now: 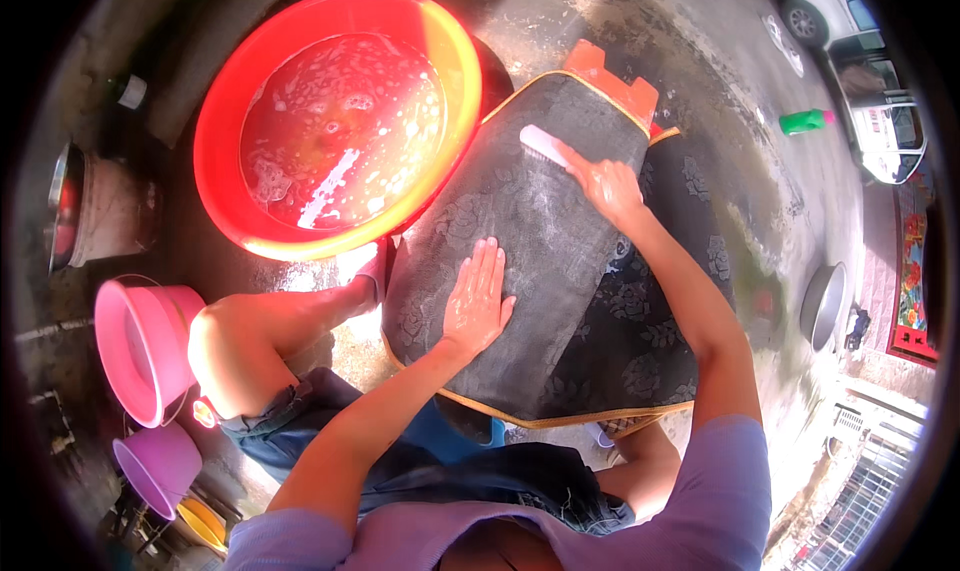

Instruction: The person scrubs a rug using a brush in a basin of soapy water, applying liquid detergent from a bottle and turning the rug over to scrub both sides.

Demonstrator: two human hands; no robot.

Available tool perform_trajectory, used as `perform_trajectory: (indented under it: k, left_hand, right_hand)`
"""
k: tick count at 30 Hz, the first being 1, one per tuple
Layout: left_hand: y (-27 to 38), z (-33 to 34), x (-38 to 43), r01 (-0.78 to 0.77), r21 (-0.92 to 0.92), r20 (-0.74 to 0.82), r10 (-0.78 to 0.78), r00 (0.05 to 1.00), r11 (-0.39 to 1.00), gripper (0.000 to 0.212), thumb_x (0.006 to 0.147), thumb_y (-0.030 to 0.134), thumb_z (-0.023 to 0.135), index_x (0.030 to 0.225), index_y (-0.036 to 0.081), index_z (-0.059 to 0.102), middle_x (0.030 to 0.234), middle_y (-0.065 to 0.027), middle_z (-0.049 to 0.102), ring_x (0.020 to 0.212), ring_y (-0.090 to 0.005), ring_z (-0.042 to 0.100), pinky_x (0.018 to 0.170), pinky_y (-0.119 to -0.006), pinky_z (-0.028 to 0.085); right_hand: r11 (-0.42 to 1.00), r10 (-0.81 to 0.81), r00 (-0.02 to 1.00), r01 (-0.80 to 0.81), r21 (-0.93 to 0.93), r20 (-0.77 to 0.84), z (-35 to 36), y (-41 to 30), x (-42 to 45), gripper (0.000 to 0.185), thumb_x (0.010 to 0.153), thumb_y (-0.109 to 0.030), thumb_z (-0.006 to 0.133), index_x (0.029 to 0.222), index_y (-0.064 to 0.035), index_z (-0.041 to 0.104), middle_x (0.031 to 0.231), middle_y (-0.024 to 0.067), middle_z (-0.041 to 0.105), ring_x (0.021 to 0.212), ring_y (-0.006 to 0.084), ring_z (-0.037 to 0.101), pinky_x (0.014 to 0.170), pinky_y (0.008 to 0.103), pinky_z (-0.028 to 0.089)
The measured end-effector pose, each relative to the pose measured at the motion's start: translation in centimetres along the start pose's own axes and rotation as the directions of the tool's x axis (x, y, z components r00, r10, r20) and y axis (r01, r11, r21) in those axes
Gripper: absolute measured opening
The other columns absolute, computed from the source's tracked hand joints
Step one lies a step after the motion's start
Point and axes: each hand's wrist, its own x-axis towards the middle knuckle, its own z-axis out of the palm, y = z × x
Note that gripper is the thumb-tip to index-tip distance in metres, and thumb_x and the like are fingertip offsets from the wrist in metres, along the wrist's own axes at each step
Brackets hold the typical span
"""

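A dark grey floral-patterned fabric piece [517, 271] with yellow edging spreads before me, wet and streaked with pale suds. Pressed flat on its lower middle is my left hand [478, 297], palm down, holding nothing. My right hand [607, 188] grips a pale pink scrubbing brush [543, 143], bristles down on the upper part of the fabric. Beyond the far edge, an orange-red plastic piece [615, 83] sticks out from underneath. More of the dark floral fabric [637, 331] hangs lower on the right side.
A large red basin [217, 151] of sudsy water stands at the upper left. Pink [169, 323] and purple [169, 458] buckets are by my left knee. Farther right are a green bottle [802, 122], a metal basin [823, 307] and a parked vehicle [862, 83].
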Motion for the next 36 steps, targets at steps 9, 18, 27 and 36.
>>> perform_trajectory:
  k: [9, 18, 27, 36]
  left_hand:
    - [0.2, 0.1, -7.6, -0.130, -0.039, 0.069, 0.132, 0.989, 0.991, 0.063, 0.082, 0.031, 0.049, 0.135, 0.002, 0.031, 0.145, -0.0084, 0.023, 0.135, -0.0210, 0.019, 0.108, -0.035, 0.018]
    - [-0.6, 1.2, -8.0, -0.163, 0.103, -0.016, 0.166, 0.986, 0.981, 0.060, 0.085, 0.035, 0.049, 0.134, 0.005, 0.035, 0.145, -0.0079, 0.023, 0.136, -0.0205, 0.016, 0.109, -0.035, 0.015]
    - [-1.4, 2.3, -9.3, -0.177, 0.143, -0.028, 0.183, 0.983, 0.974, 0.058, 0.085, 0.034, 0.048, 0.135, 0.007, 0.035, 0.145, -0.0055, 0.024, 0.137, -0.0186, 0.014, 0.110, -0.037, 0.010]
    - [0.8, 2.2, -11.2, -0.464, -0.164, 0.180, 0.489, 0.854, 0.871, 0.075, 0.078, 0.039, 0.059, 0.137, 0.005, 0.028, 0.146, -0.0084, 0.021, 0.136, -0.0217, 0.016, 0.111, -0.038, 0.013]
  right_hand:
    - [0.947, 0.165, 0.941, -0.066, -0.315, 0.297, 1.4, -2.1, 13.1, 0.028, 0.092, -0.029, 0.040, 0.117, -0.0259, 0.053, 0.085, 0.0151, 0.064, 0.082, 0.0332, 0.064, 0.071, 0.0448, 0.051]
    - [0.912, -0.029, 0.815, 0.259, -0.319, 0.578, -3.4, -7.1, 15.8, 0.027, 0.085, -0.020, 0.045, 0.101, -0.0100, 0.065, 0.098, 0.0117, 0.065, 0.092, 0.0284, 0.063, 0.075, 0.0398, 0.051]
    - [0.984, -0.073, 0.904, 0.134, -0.116, 0.420, -1.5, -14.5, 7.3, 0.029, 0.089, -0.025, 0.044, 0.116, -0.0186, 0.054, 0.082, 0.0182, 0.064, 0.076, 0.0352, 0.063, 0.065, 0.0470, 0.049]
    - [0.895, -0.419, 0.839, 0.445, 0.004, 0.349, -1.5, -17.3, -5.4, 0.051, 0.090, -0.032, 0.046, 0.138, -0.0298, 0.027, 0.057, 0.0137, 0.061, 0.053, 0.0318, 0.063, 0.053, 0.0448, 0.051]
